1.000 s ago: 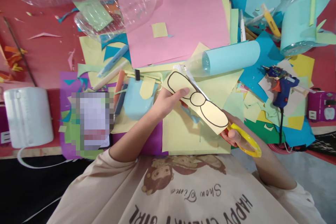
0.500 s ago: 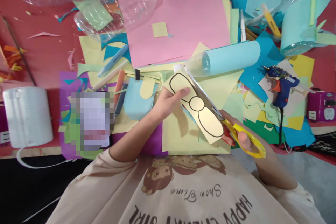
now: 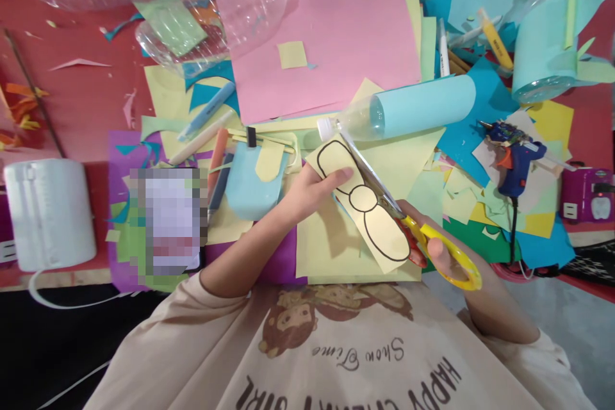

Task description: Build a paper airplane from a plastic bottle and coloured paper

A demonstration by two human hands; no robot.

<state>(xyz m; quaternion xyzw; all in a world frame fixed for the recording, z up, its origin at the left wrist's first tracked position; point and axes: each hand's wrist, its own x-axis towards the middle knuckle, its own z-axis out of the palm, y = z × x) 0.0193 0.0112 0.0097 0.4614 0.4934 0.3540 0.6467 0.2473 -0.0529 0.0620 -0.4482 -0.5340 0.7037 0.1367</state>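
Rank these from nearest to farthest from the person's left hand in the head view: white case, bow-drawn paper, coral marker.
1. Bow-drawn paper: held in the left hand.
2. Coral marker: off to the hand's left.
3. White case: far left, well beyond the marker.
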